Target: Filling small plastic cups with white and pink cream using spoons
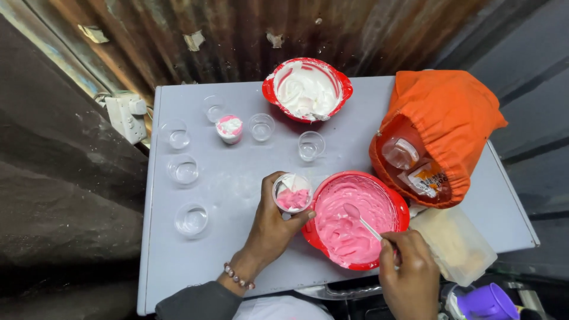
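Back wall: rusty corrugated metal sheeting (pixel 237 35), brown and streaky, with a few pale patches stuck on it, pretty beat up honestly

Left side: dark rough slab of wall (pixel 65 195), grey-brown, mostly in shadow

Socket: white plastic wall socket with a plug in it (pixel 125 115), sitting just off the table's back left corner

Table: flat pale grey rectangular tabletop (pixel 195 261), smooth, with thin raised edges, pushed up against the metal sheeting

Right side: dark grey panelled surface (pixel 527 65) with slanted seams, running behind the table's right corner

Light: cool and even from above, bright on the tabletop, falling off fast toward the left wall and lower corners
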